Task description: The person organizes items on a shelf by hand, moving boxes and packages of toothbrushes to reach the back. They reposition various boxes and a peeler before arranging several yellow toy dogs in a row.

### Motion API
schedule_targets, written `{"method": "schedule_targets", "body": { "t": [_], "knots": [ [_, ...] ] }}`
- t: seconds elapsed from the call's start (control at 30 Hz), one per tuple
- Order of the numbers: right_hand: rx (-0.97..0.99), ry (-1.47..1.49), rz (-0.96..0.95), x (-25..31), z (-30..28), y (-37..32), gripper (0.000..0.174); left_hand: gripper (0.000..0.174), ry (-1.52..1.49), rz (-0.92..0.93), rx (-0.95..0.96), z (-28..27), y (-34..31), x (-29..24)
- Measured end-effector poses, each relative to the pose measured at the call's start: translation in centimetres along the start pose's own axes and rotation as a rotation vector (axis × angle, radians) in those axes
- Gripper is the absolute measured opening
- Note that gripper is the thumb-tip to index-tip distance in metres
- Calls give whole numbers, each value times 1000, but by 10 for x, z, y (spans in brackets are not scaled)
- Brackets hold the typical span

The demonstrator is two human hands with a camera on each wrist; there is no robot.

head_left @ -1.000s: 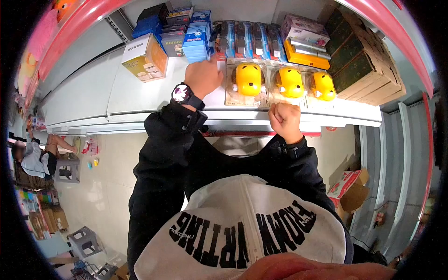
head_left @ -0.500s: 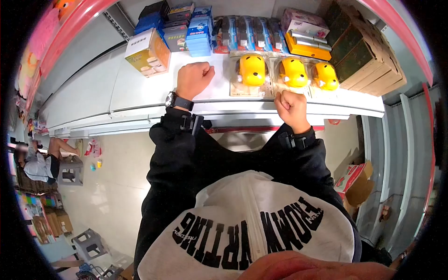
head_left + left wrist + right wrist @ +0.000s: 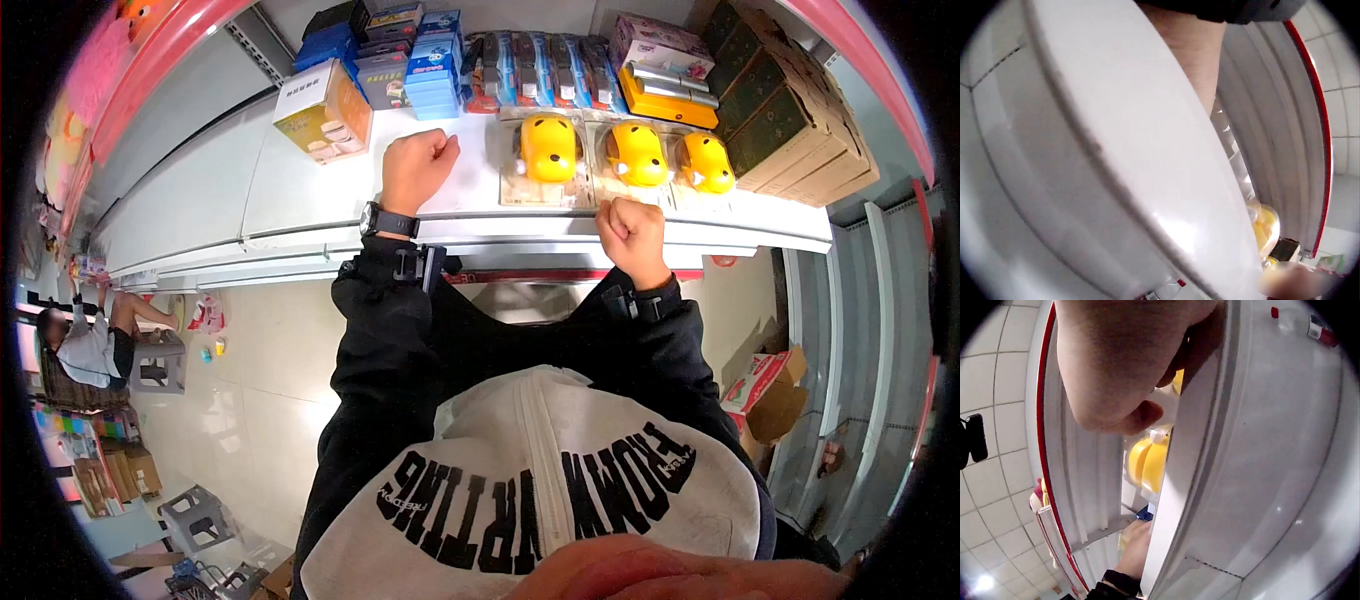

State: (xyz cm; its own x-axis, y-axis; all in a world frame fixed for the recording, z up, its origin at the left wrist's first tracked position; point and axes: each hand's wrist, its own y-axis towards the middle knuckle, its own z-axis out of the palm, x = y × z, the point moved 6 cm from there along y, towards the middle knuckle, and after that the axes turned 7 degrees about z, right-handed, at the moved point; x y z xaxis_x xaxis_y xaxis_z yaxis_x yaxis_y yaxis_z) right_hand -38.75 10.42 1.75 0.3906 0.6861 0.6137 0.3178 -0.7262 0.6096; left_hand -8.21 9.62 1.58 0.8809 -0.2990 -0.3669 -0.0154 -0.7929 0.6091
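Observation:
Three yellow dog-faced items in clear packs lie side by side on the white shelf [image 3: 290,205]: a left pack [image 3: 549,150], a middle pack [image 3: 637,157] and a right pack [image 3: 706,163]. My left hand [image 3: 418,170] is curled into a fist over the shelf, left of the left pack, holding nothing. At the shelf's front edge, my right hand [image 3: 632,235] is also fisted, just in front of the middle pack. From the right wrist view, the right hand [image 3: 1125,369] hangs over the edge with a yellow item [image 3: 1150,464] beyond it.
Behind the packs stand several toothbrush-like blister packs [image 3: 535,70]. Blue boxes [image 3: 433,80] and an orange-white box [image 3: 323,110] stand at the back left, large cardboard boxes [image 3: 790,110] at the right. A person [image 3: 90,345] sits far left; an open carton [image 3: 770,395] lies on the floor.
My left hand has drawn left, away from the left pack and the blue boxes. The right hand stays in front of the middle pack. The head view has shifted slightly.

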Motion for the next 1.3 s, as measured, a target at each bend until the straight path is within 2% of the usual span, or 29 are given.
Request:
{"method": "schedule_targets", "body": {
  "t": [0.47, 0.57, 1.3],
  "knots": [
    [-15, -14, -21, 2, -1, 0, 35, 29, -54, -40, -35, -2, 0, 3],
    [-23, -16, -41, -1, 0, -2, 34, 36, -92, -20, -52, -2, 0, 2],
    [-19, 2, -62, 1, 0, -1, 33, 39, -197, -153, -35, 0, -2, 11]
  ]
}}
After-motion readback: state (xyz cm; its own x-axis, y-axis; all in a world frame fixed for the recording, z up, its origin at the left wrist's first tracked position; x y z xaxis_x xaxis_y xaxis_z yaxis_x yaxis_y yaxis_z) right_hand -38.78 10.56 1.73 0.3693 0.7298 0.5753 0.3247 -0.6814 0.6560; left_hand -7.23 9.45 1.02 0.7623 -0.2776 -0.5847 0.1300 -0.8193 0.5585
